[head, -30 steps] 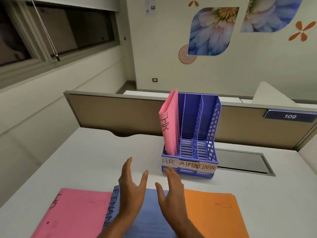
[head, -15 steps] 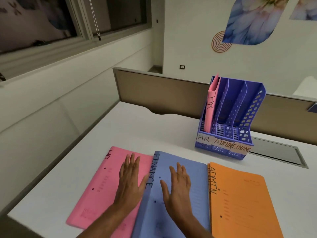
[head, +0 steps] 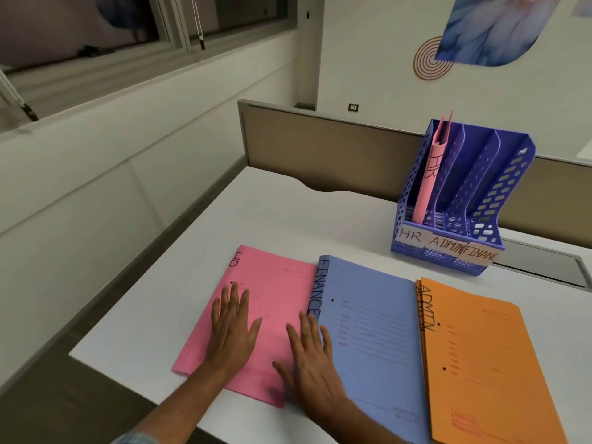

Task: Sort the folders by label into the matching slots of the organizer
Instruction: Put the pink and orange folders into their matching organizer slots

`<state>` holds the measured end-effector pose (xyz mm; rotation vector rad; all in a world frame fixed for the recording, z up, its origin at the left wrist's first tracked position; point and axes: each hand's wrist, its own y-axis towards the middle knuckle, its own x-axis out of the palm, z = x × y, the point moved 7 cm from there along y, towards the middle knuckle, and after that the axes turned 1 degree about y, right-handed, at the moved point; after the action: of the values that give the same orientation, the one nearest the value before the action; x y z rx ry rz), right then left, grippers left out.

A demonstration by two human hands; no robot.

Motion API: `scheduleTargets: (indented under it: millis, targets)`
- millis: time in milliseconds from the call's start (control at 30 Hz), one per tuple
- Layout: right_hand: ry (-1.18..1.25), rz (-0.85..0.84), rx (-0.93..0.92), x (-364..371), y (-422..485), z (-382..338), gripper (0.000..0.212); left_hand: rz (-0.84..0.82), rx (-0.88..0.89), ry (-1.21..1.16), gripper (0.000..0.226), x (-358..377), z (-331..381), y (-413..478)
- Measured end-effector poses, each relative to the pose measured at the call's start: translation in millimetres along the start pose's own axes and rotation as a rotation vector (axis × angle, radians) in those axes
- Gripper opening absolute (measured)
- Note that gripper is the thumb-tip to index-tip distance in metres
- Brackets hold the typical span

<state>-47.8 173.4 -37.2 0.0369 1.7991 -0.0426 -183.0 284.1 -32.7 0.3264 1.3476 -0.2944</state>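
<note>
Looking down through the head view, I saw both forearms stretched in from the near edge of the white desk (head: 272, 219); the left hand (head: 232, 328) lay palm down, fingers straight and slightly spread, pointing toward the far side; the right hand (head: 309, 357) lay just beside it to the right, also palm down with its fingers extended.

At the far right of the desk stood the blue organizer (head: 509, 200); its three slots were taped HR, ADMIN and FINANC from left to right; an upright pink folder (head: 429, 181) marked HR stood in the left slot, tilted a little.

The left hand rested flat on the flat pink folder (head: 275, 293), the leftmost of three lying in a row near me; the right hand straddled the seam where the blue folder (head: 374, 331), marked FINANCE, met the pink one, with its fingers on the blue folder's left edge and its thumb on the pink; neither hand curled round anything, both simply touching paper; the orange folder (head: 480, 357), marked ADMIN, lay at the right, touching the blue folder's right edge.
</note>
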Motion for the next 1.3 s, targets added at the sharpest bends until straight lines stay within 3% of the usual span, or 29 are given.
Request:
scheduleTargets:
  millis: [100, 233, 467, 600, 833, 967, 1167, 1300]
  targets:
    - [-0.026, -0.017, -0.038, 12.4, -4.1, -10.5, 0.07, -0.037, -0.044, 0.017, 0.1, 4.4, -18.5, -3.4]
    - [-0.061, -0.106, -0.066, 25.7, -9.5, -19.7, 0.073, -0.111, -0.195, -0.011, 0.07, 12.6, -42.3, -5.5]
    - [-0.019, -0.221, -0.11, 43.3, -5.7, -23.2, 0.075, -0.066, -0.416, -0.226, 0.055, 6.5, -64.1, -2.2]
    - [-0.001, -0.217, -0.109, 42.1, -1.5, -21.6, 0.073, -0.079, -0.586, -0.362, 0.056, 7.6, -82.2, 1.8]
    - [0.026, -0.221, -0.128, 40.0, -2.2, -17.4, 0.076, -0.086, -0.704, -0.539, 0.057, 7.1, -104.1, 12.7]
    - [0.02, -0.22, -0.141, 40.9, -2.9, -14.5, 0.072, -0.124, -0.693, -0.701, 0.029, 4.7, -112.1, 18.0]
    - [0.079, -0.191, -0.142, 32.9, -3.7, -13.1, 0.07, -0.069, -0.721, -0.953, 0.023, -3.2, -114.2, 19.1]
    - [0.294, -0.146, -0.032, 19.9, -3.2, -6.9, 0.067, 0.03, -0.619, -0.989, 0.022, -29.7, -105.3, 14.3]
